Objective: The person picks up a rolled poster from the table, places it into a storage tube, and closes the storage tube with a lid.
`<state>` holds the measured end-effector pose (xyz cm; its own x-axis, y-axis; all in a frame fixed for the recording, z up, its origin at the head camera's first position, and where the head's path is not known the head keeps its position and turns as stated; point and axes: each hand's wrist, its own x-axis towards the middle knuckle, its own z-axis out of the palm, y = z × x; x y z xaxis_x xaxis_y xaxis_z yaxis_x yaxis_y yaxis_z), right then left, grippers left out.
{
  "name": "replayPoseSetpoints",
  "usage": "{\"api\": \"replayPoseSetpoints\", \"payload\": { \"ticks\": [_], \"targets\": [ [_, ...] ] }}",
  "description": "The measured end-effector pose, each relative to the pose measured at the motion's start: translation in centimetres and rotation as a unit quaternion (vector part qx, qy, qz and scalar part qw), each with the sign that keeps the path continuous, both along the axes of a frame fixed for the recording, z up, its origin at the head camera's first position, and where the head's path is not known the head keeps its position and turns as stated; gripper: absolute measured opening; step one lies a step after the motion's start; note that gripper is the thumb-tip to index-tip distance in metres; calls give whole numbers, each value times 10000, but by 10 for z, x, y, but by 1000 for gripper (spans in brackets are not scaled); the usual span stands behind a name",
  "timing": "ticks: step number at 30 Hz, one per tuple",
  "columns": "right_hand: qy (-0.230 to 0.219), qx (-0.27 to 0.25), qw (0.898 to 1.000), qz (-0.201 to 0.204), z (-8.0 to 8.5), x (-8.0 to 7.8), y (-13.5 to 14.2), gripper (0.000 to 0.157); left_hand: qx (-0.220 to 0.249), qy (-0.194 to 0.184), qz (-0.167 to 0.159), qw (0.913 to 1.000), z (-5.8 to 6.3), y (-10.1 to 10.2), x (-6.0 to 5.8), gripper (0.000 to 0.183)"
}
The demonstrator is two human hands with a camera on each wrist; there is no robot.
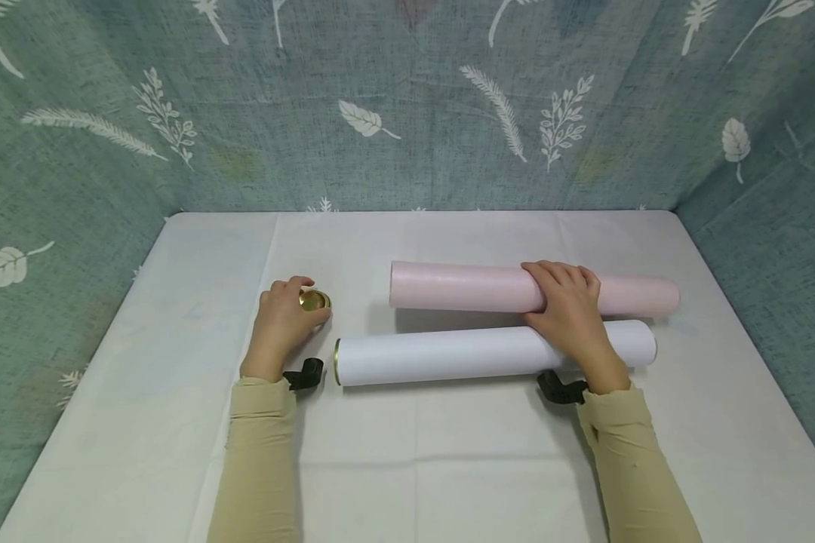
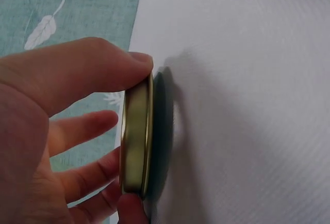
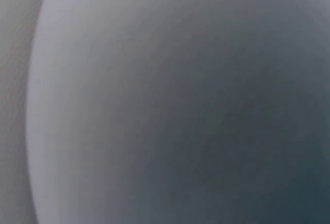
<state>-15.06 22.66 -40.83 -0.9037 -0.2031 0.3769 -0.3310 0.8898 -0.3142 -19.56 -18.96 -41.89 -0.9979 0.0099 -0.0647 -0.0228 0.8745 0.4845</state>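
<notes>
My left hand (image 1: pixel 282 320) pinches a round gold metal cap (image 1: pixel 315 300) by its edge. In the left wrist view the thumb is on top of the cap's rim (image 2: pixel 136 141) and a fingertip is at its bottom, close over the white cloth. My right hand (image 1: pixel 570 317) grips a pink cardboard tube (image 1: pixel 458 287) near its middle, thumb on the near side and fingers over the far side. Nearer to me lies a white tube (image 1: pixel 435 356) with a gold rim at its left end, passing under my right wrist. A blurred pale surface (image 3: pixel 103 100) fills the right wrist view.
A white cloth (image 1: pixel 353 467) covers the table. Green leaf-patterned fabric (image 1: pixel 407 136) stands along the back and both sides. Black wrist camera mounts (image 1: pixel 304 374) stick out from both sleeves, the right one right at the white tube's near side.
</notes>
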Motion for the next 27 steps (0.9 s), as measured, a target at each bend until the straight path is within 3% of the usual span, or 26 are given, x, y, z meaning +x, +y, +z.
{"api": "replayPoseSetpoints", "payload": {
  "ticks": [6,13,27],
  "targets": [
    [17,-26,10000,7,1,1,0,66,50,-260,43,9996,3,-1,2,65],
    [-15,-17,10000,15,1,0,0,66,74,-504,73,9987,6,-2,4,49],
    [6,-21,10000,13,0,0,0,66,235,-308,59,9992,4,-3,3,43]
  ]
}}
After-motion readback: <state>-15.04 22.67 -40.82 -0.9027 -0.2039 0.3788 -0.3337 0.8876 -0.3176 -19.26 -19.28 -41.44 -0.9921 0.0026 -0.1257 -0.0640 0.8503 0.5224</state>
